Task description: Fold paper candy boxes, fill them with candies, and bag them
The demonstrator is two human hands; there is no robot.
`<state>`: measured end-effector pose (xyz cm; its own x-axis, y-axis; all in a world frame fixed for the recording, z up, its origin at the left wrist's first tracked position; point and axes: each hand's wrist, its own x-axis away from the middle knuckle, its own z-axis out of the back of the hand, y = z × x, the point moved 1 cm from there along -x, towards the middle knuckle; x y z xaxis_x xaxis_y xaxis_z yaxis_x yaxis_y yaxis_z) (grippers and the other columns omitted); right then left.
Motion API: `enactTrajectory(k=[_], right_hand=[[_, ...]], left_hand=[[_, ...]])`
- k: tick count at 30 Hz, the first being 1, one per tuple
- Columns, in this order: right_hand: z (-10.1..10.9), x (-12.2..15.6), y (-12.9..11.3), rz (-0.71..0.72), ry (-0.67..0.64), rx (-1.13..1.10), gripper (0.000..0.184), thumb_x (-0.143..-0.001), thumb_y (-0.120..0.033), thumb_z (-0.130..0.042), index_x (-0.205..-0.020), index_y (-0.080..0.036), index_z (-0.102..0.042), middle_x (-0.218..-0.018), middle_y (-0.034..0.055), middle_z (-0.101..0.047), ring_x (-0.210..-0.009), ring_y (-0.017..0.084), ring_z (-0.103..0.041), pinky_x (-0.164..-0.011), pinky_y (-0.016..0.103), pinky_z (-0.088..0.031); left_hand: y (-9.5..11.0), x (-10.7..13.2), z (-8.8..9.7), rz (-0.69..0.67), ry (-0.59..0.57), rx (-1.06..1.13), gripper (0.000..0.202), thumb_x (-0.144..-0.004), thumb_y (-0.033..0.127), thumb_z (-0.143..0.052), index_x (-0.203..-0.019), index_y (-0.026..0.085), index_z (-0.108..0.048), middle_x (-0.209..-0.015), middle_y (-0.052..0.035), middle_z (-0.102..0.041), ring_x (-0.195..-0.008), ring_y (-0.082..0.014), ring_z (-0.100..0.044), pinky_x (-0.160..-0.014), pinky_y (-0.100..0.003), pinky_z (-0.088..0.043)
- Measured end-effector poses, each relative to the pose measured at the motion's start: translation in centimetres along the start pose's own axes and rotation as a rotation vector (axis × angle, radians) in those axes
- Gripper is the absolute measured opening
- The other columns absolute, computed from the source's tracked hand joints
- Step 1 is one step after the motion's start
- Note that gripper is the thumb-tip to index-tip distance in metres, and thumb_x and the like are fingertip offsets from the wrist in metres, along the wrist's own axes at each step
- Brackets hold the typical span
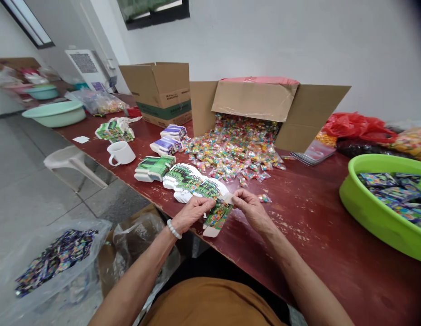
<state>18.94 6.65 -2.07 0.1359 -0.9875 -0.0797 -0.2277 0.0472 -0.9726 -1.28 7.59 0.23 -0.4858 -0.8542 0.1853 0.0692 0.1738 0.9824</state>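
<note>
Both hands hold a small printed carton [217, 216] just above the near edge of the dark red table [319, 235]. My left hand [191, 213], with a white bead bracelet on the wrist, is closed on the carton's left side. My right hand [250, 209] pinches the carton's top flap. A fanned stack of flat cartons [193, 183] lies right behind the hands. A single wrapped candy [264, 198] lies beside my right hand.
A tipped cardboard box [261, 102] spills wrapped candies [234, 151] across the table. A green basin [370, 206] with filled packs stands at right. Carton stacks [155, 166], a white mug [121, 153], a second cardboard box [162, 93] and a plastic bag [54, 258] are at left.
</note>
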Motion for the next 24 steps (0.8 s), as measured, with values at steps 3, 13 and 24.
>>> enactTrajectory(k=[3, 13, 24], right_hand=[[0.2, -0.2, 0.5, -0.010, 0.002, -0.074, 0.025, -0.076, -0.043, -0.071, -0.078, -0.020, -0.063, -0.073, -0.0012, -0.060, -0.066, 0.013, -0.050, -0.065, 0.025, -0.039], [-0.3, -0.5, 1.6, -0.028, 0.029, -0.256, 0.025, -0.074, -0.043, -0.073, -0.077, -0.022, -0.059, -0.079, -0.0015, -0.062, -0.071, 0.015, -0.055, -0.072, 0.029, -0.046], [1.7, 0.3, 1.1, 0.138, -0.127, 0.465, 0.021, -0.090, -0.039, -0.055, -0.079, -0.021, -0.056, -0.138, 0.0080, -0.050, -0.124, 0.024, -0.047, -0.102, 0.043, -0.035]], left_hand=[[-0.2, -0.1, -0.5, -0.004, -0.011, -0.002, 0.048, -0.078, 0.060, -0.060, -0.076, 0.012, -0.064, -0.061, -0.0001, -0.057, -0.054, -0.0111, -0.050, -0.054, -0.022, -0.041], [-0.8, -1.3, -0.7, -0.244, 0.175, -0.347, 0.038, -0.088, 0.049, -0.047, -0.075, 0.016, -0.058, -0.070, 0.0001, -0.053, -0.067, -0.0134, -0.049, -0.067, -0.026, -0.040], [0.3, -4.2, -0.1, -0.455, 0.244, -0.863, 0.025, -0.087, 0.025, -0.046, -0.064, 0.019, -0.049, -0.065, 0.0008, -0.048, -0.064, -0.0145, -0.043, -0.067, -0.028, -0.033]])
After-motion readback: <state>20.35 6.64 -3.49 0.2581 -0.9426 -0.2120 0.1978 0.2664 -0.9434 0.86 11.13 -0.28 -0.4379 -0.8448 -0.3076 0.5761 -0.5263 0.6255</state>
